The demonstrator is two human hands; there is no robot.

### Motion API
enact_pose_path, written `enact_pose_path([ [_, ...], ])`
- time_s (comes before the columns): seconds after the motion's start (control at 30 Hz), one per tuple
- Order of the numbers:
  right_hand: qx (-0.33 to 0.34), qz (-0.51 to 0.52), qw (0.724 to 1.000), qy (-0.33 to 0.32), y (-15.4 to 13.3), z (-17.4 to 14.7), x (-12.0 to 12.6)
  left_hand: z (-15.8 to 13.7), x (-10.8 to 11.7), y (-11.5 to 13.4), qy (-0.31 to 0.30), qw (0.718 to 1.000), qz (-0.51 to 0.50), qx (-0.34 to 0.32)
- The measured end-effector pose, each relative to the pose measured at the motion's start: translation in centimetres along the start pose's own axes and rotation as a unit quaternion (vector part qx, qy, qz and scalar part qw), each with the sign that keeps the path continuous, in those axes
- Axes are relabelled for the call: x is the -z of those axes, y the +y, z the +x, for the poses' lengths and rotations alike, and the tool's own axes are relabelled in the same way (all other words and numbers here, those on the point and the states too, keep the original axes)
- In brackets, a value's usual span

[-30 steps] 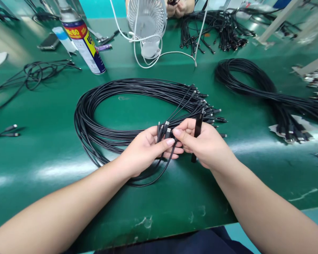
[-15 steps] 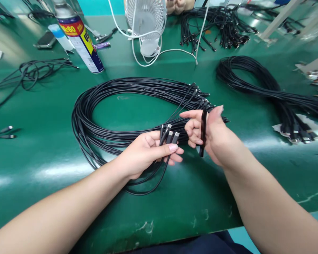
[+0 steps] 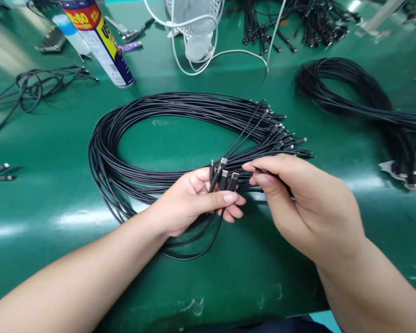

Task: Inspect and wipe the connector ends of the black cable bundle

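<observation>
My left hand (image 3: pixel 197 199) is closed round the ends of several black USB cables (image 3: pixel 223 181), their plugs pointing up between thumb and fingers. Metal tips show on some plugs, and an orange-brown edge shows on the one nearest my right hand. My right hand (image 3: pixel 305 199) is pinched close by, a short gap from those plugs. Between its thumb and forefinger lies a slim black tool (image 3: pixel 268 172), mostly hidden by the fingers. Behind both hands a large looped bundle of black cables (image 3: pixel 106 134) lies on the green table (image 3: pixel 152 286), its plug ends gathered to the right.
A spray can (image 3: pixel 102 46) stands at the back left, near a loose cable tangle (image 3: pixel 31 90). A white fan (image 3: pixel 198 41) with a white cord is at the back. More black cable bundles lie at right (image 3: pixel 350 88) and back right (image 3: pixel 305 23).
My right hand has turned over and gone from loosely carrying the slim black tool to pinching it. My left hand still holds the cable ends. The view has shifted slightly.
</observation>
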State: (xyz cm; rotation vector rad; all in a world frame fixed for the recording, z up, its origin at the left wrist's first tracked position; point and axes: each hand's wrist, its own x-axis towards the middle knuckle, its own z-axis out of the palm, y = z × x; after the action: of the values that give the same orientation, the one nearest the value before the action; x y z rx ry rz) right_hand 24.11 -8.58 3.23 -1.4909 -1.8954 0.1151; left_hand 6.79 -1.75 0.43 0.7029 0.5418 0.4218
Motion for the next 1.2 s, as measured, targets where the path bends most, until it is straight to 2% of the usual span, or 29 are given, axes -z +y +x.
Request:
enact_pose_path([
  [0.17,0.041,-0.069,0.996,-0.026,-0.5,-0.29,0.32,0.02,0.07,0.04,-0.006,1.0,0.013,-0.005],
  [0.3,0.075,-0.119,0.99,-0.02,-0.75,-0.38,0.25,-0.06,0.0,-0.02,-0.012,1.0,0.014,-0.013],
  [0.53,0.084,-0.142,0.986,-0.028,-0.78,-0.39,0.06,-0.26,0.05,-0.06,0.004,0.999,0.04,-0.028],
  [0.73,0.078,-0.141,0.986,-0.039,-0.92,-0.38,0.11,-0.28,-0.13,0.06,0.005,0.999,0.024,-0.038],
  [1.0,0.102,-0.203,0.974,0.003,-0.9,-0.31,-0.07,-0.18,-0.38,-0.13,0.026,0.999,0.03,-0.035],
  [1.2,0.106,-0.208,0.972,-0.02,-0.98,-0.17,-0.08,-0.19,-0.46,-0.35,0.03,0.998,0.044,-0.045],
])
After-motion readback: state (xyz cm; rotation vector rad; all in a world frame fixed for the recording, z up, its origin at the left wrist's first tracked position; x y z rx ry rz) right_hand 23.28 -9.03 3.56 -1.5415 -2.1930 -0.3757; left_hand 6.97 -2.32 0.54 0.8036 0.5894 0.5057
